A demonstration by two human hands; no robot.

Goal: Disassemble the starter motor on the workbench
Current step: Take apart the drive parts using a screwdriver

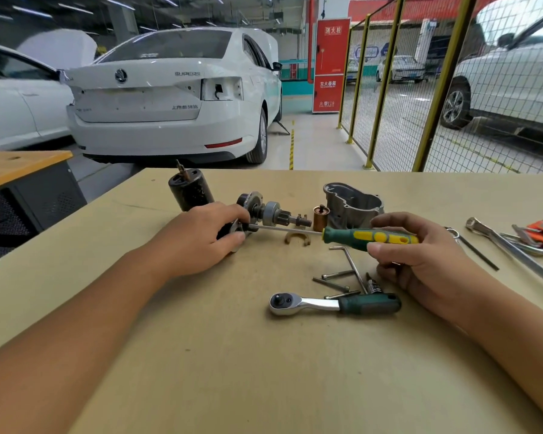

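Two hands at work, left hand gripping drive assembly, right hand fingers pinching screwdriver, workbench near edge bare

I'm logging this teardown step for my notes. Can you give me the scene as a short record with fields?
left hand: grips a dark motor part on the workbench
right hand: holds the screwdriver, its tip at that part
behind left hand: black motor body, gear shaft
loose parts: copper cylinder, metal housing, bolts
nearest tool: ratchet
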